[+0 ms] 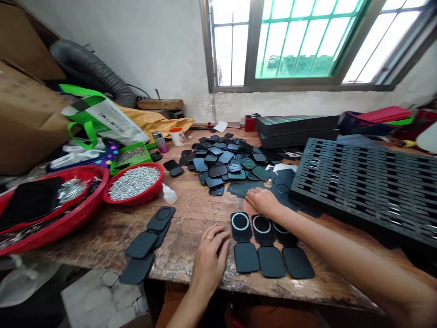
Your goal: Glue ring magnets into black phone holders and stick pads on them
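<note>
My left hand (210,253) rests on the wooden table near its front edge, fingers loosely bent and holding nothing. To its right stand three hinged black folding pads in a row. The left pad (247,258), the middle pad (271,262) and the right pad (298,263) lie opened out, with pale rings on their upper halves. My right hand (262,202) reaches over the right pad, partly covering it. Its fingers are drawn together at the near edge of thin dark sheets (282,184) with ring outlines; whatever they pinch is hidden.
Behind lies a heap of black square plates (221,159). At left are folded pads (140,246), a white dropper bottle (169,194), a red bowl of small metal pins (134,183) and a red basin (82,218). A slotted black foam tray (368,182) occupies the right.
</note>
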A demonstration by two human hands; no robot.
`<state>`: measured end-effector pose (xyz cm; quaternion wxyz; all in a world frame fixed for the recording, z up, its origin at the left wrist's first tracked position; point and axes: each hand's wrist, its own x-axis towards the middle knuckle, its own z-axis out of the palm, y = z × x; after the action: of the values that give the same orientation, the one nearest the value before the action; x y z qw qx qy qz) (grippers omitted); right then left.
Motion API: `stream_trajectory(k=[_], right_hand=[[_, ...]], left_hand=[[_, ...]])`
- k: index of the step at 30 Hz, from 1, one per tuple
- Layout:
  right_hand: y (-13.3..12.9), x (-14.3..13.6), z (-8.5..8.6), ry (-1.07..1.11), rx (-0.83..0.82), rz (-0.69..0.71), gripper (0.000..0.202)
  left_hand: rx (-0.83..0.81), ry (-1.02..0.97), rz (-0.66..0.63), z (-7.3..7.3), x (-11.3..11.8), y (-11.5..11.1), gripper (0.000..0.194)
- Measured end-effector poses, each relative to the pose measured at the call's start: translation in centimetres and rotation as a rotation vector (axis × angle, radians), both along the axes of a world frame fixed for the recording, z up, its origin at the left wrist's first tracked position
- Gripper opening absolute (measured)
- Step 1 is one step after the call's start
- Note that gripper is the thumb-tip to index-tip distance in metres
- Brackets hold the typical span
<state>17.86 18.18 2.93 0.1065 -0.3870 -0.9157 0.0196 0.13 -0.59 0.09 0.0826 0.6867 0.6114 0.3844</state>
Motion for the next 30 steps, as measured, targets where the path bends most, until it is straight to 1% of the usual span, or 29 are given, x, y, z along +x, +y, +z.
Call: stream_trajectory(k=[5,8,10,13,15,17,21,26,28,30], right_hand=[[1.2,3.2,1.6,0.093,0.003,-0.047,0.023],[1.9,4.5,1.2,0.126,-0.004,-0.092,0.023],[2.2,4.3,0.4,0.132,-0.018,-0.093,0.024],[2.0,3.1,-1.0,0.132,-0.025,-0.068,0.036],[1.6,2.1,-1.6,0.125,-0.02,-0.055,0.042],[1.0,1.3,-1.8,0.116,-0.016,-0.037,0.04],[0.0,0.9,-1.4,0.099,-0.024,0.01,0.03],[-0.1,2.0,-0.2,0.128,-0.086,0.044,0.024],[0.2,2.7,0.2,0.16,-0.102,0.019,0.025],[0.6,3.2,0.3,0.19,-0.097,-0.035,0.028]], left_hand=[[0.055,0.037,-0.02,-0.4,-0.3,0.5,0.02],[0.053,0.035,-0.021,-0.3,-0.3,0.5,0.02],[0.039,0.033,-0.014,-0.2,-0.2,0.4,0.02],[0.018,0.026,-0.005,0.0,-0.1,0.1,0.02],[0.004,0.017,-0.004,0.0,0.0,0.0,0.021],[-0.009,0.008,-0.008,0.0,0.1,0.0,0.021],[-0.024,-0.009,-0.007,0.1,0.1,-0.1,0.021],[-0.023,-0.01,-0.006,0.2,0.2,-0.3,0.021],[-0.033,-0.007,-0.008,0.2,0.1,-0.3,0.022],[-0.051,-0.002,-0.008,0.4,0.1,-0.3,0.023]])
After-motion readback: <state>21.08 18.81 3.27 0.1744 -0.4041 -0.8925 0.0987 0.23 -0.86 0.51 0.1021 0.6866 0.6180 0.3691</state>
